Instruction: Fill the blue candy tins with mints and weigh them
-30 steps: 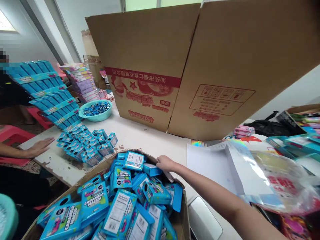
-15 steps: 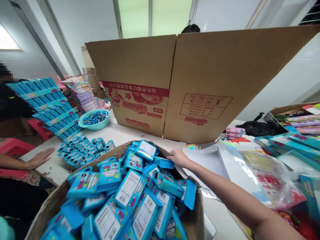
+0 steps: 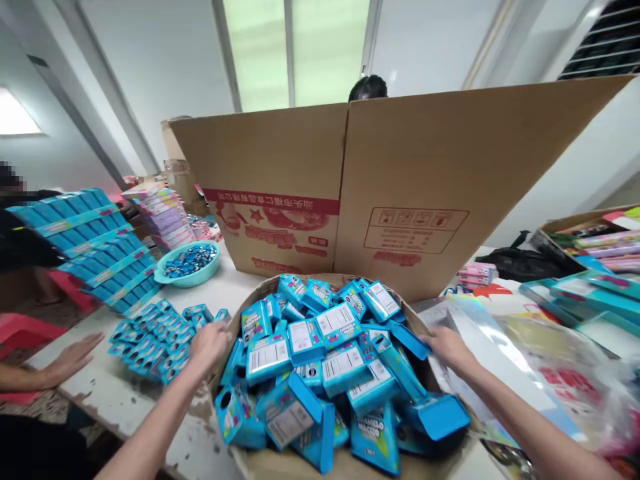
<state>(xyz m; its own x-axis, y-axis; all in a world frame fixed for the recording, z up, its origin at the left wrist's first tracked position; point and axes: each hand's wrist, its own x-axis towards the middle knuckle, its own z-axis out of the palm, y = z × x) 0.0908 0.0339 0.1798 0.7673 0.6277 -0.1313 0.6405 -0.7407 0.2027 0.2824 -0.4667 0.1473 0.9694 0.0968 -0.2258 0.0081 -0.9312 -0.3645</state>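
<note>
A brown cardboard box (image 3: 270, 465), full of small blue candy boxes (image 3: 340, 320), stands in front of me on the table. The blue boxes lie jumbled, some with white label panels facing up and some with flaps open. My left hand (image 3: 211, 343) is closed over the box's left rim. Opposite it, my right hand (image 3: 450, 347) grips the right rim, beside a blue flap. The fingertips of both hands are partly hidden by the rim. Rows of small blue boxes (image 3: 150, 340) with round holes sit on the table just left of my left hand.
A large open carton (image 3: 280, 153) stands upright behind, a person's head (image 3: 367, 87) above it. Leftward are stacked blue display trays (image 3: 90, 247), a turquoise basin (image 3: 193, 273) of wrapped pieces and a co-worker's hand (image 3: 70, 360). Plastic bags (image 3: 555, 360) and blue trays (image 3: 585, 293) lie right.
The box of blue boxes has shifted right and away from me, closer to the upright carton. My left hand has come into view on its left rim; my right hand has moved right with the box.
</note>
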